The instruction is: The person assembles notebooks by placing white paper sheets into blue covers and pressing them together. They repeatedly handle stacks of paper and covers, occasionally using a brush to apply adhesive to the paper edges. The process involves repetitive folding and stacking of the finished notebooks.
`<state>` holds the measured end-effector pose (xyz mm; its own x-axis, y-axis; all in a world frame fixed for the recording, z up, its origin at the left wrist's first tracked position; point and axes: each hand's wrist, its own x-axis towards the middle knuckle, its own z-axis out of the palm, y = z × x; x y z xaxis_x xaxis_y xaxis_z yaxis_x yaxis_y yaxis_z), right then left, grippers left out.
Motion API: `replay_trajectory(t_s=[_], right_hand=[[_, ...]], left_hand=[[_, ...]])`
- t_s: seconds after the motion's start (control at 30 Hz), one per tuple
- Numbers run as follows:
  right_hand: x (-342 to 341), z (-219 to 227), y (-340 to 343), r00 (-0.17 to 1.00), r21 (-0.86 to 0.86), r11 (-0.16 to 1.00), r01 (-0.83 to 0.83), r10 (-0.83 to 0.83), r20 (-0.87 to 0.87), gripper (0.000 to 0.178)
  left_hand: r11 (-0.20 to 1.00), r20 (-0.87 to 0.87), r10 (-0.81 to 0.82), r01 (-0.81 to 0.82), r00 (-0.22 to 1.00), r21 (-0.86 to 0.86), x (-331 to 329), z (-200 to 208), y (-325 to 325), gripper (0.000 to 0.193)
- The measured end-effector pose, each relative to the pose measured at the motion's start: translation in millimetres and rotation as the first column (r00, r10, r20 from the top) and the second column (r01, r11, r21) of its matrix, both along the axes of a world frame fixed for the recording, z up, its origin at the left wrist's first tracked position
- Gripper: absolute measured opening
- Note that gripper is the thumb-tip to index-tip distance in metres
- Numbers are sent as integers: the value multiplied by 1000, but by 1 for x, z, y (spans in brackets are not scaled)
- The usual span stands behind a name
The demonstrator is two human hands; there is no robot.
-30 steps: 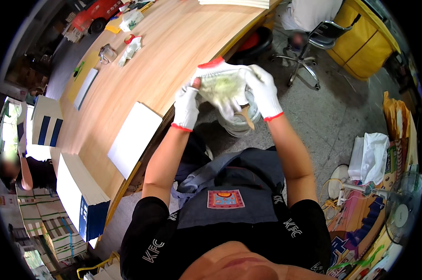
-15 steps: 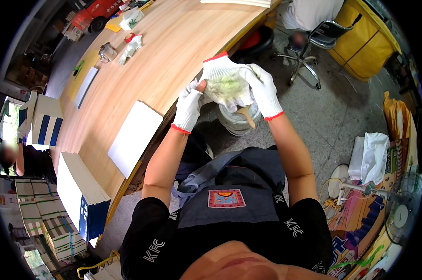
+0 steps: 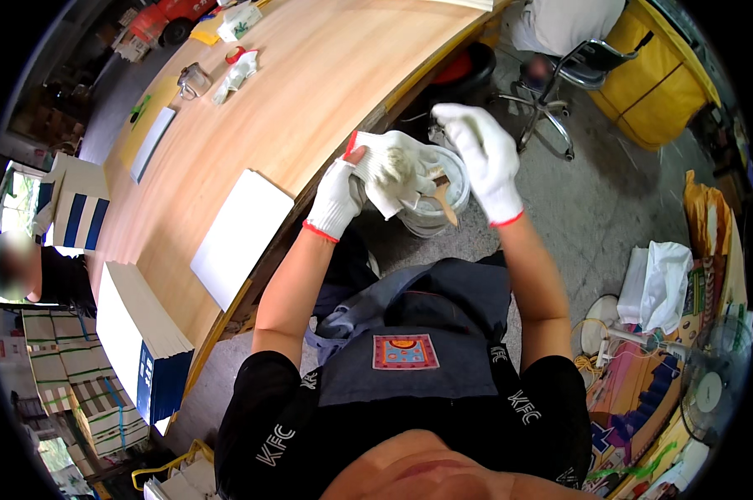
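My left hand (image 3: 336,198), in a white knit glove with a red cuff, grips a loose, stained white glove (image 3: 391,173) whose own red cuff points up and left. The loose glove hangs crumpled above the near side of a bucket (image 3: 426,225). A brush with a wooden handle (image 3: 446,203) rests in the bucket, handle sticking out toward me. My right hand (image 3: 481,155), also gloved, is raised to the right of the bucket, apart from the loose glove. Its fingers reach leftward, slightly bent, and nothing shows in them.
On the wooden table (image 3: 310,100) at left lie a white sheet stack (image 3: 241,240), thick book blocks (image 3: 139,333), a metal cup (image 3: 194,81) and another glove (image 3: 236,77). A swivel chair (image 3: 589,62) with a seated person is at far right. A fan (image 3: 710,392) stands at lower right.
My right hand has let go of the stained glove and moved right. The glove, spread between both hands before, now hangs crumpled from my left hand, and more of the bucket shows.
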<state>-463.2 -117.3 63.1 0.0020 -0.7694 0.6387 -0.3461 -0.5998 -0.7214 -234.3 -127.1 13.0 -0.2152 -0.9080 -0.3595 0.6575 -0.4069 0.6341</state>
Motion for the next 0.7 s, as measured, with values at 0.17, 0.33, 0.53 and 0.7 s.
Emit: replay_trajectory(t_s=[0.17,0.33,0.53,0.7], right_hand=[[-10,-6,-22,913,328,931,-161,266,-308,55],[-10,-65,-48,944,457,853,-251,319,-78,32],[-7,81,-30,955,-432,857,282,-208,211,29],[61,-118,-95,493,468,879,-92,449,-745,39]], left_hand=[[996,-33,-83,83,996,-9,1,-2,6,40],[982,-94,-120,104,988,-160,22,-38,0,57],[988,32,-19,24,999,-151,81,-75,50,57],[973,0,-162,159,987,-166,52,-86,64,58]])
